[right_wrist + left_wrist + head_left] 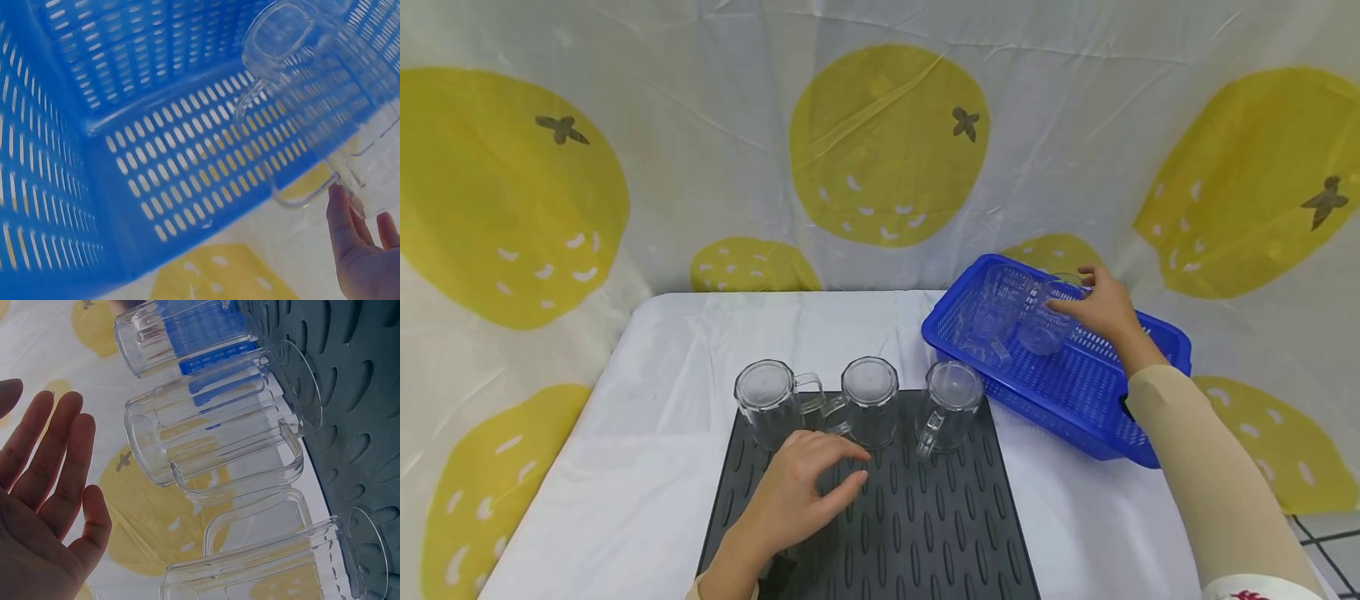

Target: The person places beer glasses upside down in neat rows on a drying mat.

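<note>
My right hand reaches over the blue plastic basket. It pinches a clear glass mug near the rim, between thumb and fingers. In the right wrist view, fingertips meet the rim of this mug, whose handle hangs to the side. More clear glass lies beside it in the basket. My left hand hovers with relaxed fingers over the black ridged mat, holding nothing. Behind it, a left mug, a middle mug and a right mug stand upside down.
A white cloth covers the table around the mat. The basket sits at the back right, its near side close to the right mug. Behind the table hangs a pale curtain with yellow fruit prints.
</note>
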Tool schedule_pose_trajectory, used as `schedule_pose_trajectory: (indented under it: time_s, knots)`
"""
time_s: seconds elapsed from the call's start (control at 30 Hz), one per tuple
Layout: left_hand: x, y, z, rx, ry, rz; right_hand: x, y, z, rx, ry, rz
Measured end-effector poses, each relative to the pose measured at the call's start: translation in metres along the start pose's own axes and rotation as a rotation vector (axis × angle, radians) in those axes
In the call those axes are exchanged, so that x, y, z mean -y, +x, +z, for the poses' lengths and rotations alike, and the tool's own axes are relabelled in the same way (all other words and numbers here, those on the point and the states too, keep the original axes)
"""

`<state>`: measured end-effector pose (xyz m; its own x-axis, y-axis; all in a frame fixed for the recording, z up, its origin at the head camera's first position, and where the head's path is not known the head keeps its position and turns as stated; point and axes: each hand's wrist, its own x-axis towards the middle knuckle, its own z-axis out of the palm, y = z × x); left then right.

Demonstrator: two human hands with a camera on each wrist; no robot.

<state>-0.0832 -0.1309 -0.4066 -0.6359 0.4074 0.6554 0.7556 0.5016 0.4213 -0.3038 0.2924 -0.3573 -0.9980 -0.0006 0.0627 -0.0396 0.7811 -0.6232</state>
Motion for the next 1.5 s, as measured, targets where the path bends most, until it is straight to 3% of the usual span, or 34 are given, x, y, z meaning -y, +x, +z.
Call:
schedule_pose_trajectory:
  time_s: [0.27, 0.43, 0.63, 1.0, 1.3, 1.5]
  knots:
    - [0.000, -0.001, 0.003, -0.005, -0.014, 0.022, 0.010, -0.017, -0.015, -0.113, 0.031, -0.016]
    - [0.002, -0.001, 0.003, -0.003, -0.023, 0.007, 0.027, -0.027, -0.029, -0.188, 0.056, -0.077]
    - [0.002, 0.000, 0.004, -0.011, -0.033, 0.017, 0.051, -0.042, -0.045, -0.233, 0.068, -0.153]
    - [0.003, 0.004, 0.006, -0.019, -0.035, 0.031, 0.101, -0.083, -0.060, -0.267, -0.017, -0.236]
    - [0.001, 0.006, 0.007, -0.019, -0.042, 0.025, 0.133, -0.117, -0.060, -0.300, 0.021, -0.386]
    - [0.000, 0.007, 0.009, 0.000, -0.046, 0.008, 0.148, -0.142, -0.058, -0.347, 0.088, -0.551]
